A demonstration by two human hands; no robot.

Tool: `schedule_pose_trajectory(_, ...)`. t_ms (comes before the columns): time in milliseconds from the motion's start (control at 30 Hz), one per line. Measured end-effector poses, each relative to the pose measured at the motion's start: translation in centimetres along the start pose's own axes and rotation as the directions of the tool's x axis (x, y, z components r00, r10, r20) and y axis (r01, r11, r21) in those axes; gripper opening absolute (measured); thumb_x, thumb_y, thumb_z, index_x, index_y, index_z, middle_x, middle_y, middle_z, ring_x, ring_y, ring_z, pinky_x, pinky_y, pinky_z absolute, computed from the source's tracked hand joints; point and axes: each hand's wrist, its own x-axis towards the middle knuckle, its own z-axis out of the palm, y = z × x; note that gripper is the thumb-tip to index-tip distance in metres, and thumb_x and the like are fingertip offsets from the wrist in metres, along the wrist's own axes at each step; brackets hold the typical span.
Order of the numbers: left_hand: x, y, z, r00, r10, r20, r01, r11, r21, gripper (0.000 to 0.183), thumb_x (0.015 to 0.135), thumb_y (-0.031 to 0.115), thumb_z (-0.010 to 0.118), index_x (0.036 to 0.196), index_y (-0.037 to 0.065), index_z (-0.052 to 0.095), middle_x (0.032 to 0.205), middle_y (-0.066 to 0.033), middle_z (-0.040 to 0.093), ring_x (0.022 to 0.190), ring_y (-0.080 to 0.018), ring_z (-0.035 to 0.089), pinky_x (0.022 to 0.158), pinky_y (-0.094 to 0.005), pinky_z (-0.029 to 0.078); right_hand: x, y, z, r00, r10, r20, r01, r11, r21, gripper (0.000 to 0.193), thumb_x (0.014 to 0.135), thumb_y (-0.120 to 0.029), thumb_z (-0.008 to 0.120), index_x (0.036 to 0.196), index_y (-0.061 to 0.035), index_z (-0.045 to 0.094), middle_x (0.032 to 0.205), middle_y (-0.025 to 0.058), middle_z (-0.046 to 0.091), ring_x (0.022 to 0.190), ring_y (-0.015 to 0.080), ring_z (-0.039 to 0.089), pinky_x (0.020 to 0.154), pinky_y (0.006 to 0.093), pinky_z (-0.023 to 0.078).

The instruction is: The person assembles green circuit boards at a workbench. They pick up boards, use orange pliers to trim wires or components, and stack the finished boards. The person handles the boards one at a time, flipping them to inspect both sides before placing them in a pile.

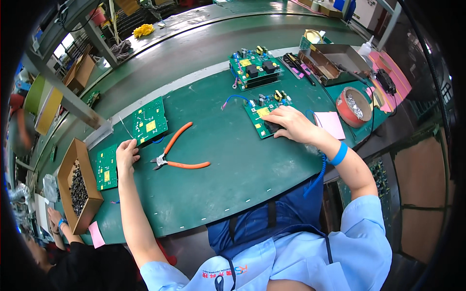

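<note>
My left hand (127,154) is closed at the near corner of a green circuit board (156,115), which lies with its solder side up. A second board (107,167), also solder side up, lies just left of that hand. With fingers bent round its near right part, my right hand (291,123) grips a populated circuit board (255,112) on the table; a blue wire sticks out from its far left corner. My palm and fingers hide part of its components. Between my hands lie open side cutters (177,140) with orange handles, touched by neither hand.
Stacked populated boards (255,68) stand at the far side. To the right are a solder tin (353,106), pink paper (330,125) and a metal tray (335,63). A cardboard box (80,186) of small black parts sits left, near another person's hand (54,218).
</note>
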Motion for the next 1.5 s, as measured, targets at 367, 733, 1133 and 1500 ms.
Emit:
schedule_pose_trajectory(367,0.0,0.2,-0.2,0.994,-0.023,0.104,0.012,0.994,0.112,0.040,0.076,0.031,0.057,0.103,0.002,0.050,0.073,-0.0032,0.054,0.055,-0.0053,0.047,0.042,-0.0162,0.038,0.0,1.6,-0.5,0.995,0.078,-0.065,-0.071,0.992,0.104,0.053,0.060,-0.018,0.069,0.106,-0.0025,0.049,0.105,0.0118,0.049,0.102,0.0272,0.042,0.087,0.0359,0.033)
schedule_pose_trajectory(733,0.3,-0.4,0.6,0.984,-0.003,0.178,0.049,0.965,-0.257,0.047,0.078,0.017,0.056,0.112,-0.006,0.035,0.091,-0.0135,0.056,0.080,-0.0193,0.059,0.055,-0.0250,0.050,11.7,0.6,-1.2,0.953,0.288,0.090,-0.301,0.932,0.203,0.040,0.080,-0.036,0.046,0.103,-0.0041,0.052,0.070,0.0124,0.058,0.062,0.0206,0.056,0.060,0.0311,0.043)
schedule_pose_trajectory(1133,1.3,-1.3,0.5,0.954,-0.001,0.300,0.256,0.523,-0.813,0.017,0.079,0.010,0.054,0.091,-0.001,0.051,0.090,-0.0100,0.057,0.085,-0.0180,0.056,0.075,-0.0283,0.048,10.7,2.6,-1.6,0.850,0.358,0.387,-0.480,0.829,0.288,0.028,0.078,-0.023,0.052,0.080,0.0038,0.057,0.062,0.0097,0.058,0.054,0.0155,0.058,0.047,0.0305,0.046)
schedule_pose_trajectory(1500,1.8,-2.7,0.3,0.935,0.098,0.342,0.255,0.486,-0.836,0.014,0.078,0.008,0.055,0.090,0.001,0.052,0.086,-0.0090,0.056,0.080,-0.0183,0.054,0.076,-0.0300,0.046,6.2,3.2,-0.3,1.000,0.023,0.014,-0.017,0.945,-0.327,0.007,0.069,-0.009,0.049,0.070,-0.0035,0.052,0.074,0.0129,0.051,0.073,0.0285,0.054,0.059,0.0388,0.043)
